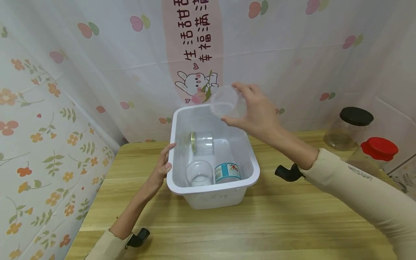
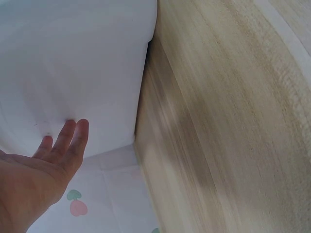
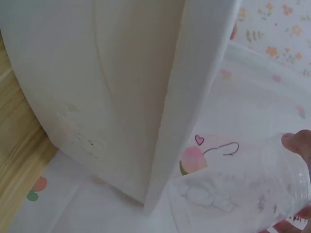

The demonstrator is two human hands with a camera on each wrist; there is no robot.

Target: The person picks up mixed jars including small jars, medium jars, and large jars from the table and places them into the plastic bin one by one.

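My right hand (image 1: pixel 260 112) grips a clear plastic jar (image 1: pixel 225 103) by one end, tilted above the back right rim of a white plastic basin (image 1: pixel 212 202). In the right wrist view the see-through jar (image 3: pixel 233 189) hangs beside the basin's rim, fingertips at its right end. My left hand (image 1: pixel 159 171) rests against the basin's left rim; in the left wrist view its fairly straight fingers (image 2: pixel 63 145) touch the outer wall. Inside the basin lie a clear jar with a gold lid (image 1: pixel 204 142), another clear container (image 1: pixel 199 174) and a jar with a blue label (image 1: pixel 227 171).
On the wooden table (image 1: pixel 292 224), at the right, stand a clear jar with a black lid (image 1: pixel 347 126) and one with a red lid (image 1: pixel 377 153). A printed curtain (image 1: pixel 276 47) hangs behind the table; a floral one (image 1: pixel 48 144) is at the left.
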